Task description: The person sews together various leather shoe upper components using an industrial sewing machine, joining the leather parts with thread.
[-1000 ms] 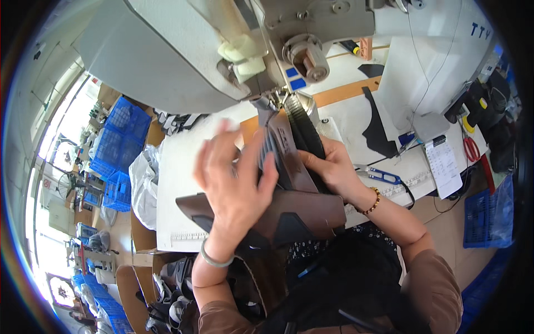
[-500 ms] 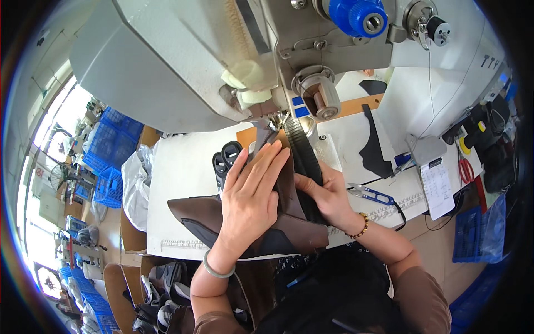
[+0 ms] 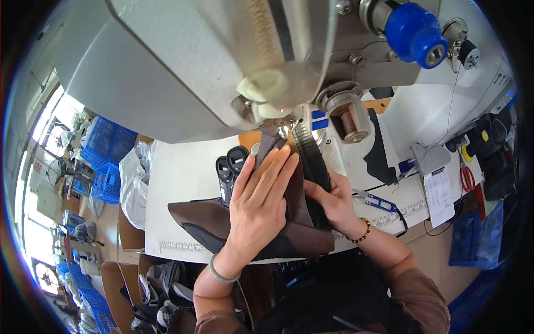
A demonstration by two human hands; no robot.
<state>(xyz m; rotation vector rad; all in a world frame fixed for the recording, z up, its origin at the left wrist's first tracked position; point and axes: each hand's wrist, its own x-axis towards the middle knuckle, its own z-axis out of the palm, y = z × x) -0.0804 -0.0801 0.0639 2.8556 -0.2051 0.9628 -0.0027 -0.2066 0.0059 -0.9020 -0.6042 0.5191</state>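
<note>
Brown and black leather shoe uppers (image 3: 193, 216) lie across the table below the needle area of a large sewing machine (image 3: 167, 78). My left hand (image 3: 257, 203) lies flat on the brown leather, fingers stretched toward the needle. My right hand (image 3: 337, 205) grips a black ribbed strip (image 3: 307, 146) along the work's right side, thumb on the near face and fingers partly hidden behind it. The strip's far end runs up beside the presser foot (image 3: 285, 129). Two dark oval-handled objects (image 3: 231, 162) lie left of my left fingers.
Blue thread snips (image 3: 378, 201) and a ruler strip (image 3: 411, 207) lie to the right. Beyond them are a paper slip (image 3: 439, 195), red-handled scissors (image 3: 467, 178) and a black cut piece (image 3: 379, 156). A box of shoe parts (image 3: 167, 278) stands lower left; blue crates (image 3: 105, 183) sit farther left.
The machine head looks larger and shifted right, as my view has moved closer. Both hands keep their hold and sit slightly further right in the picture along with the leather.
</note>
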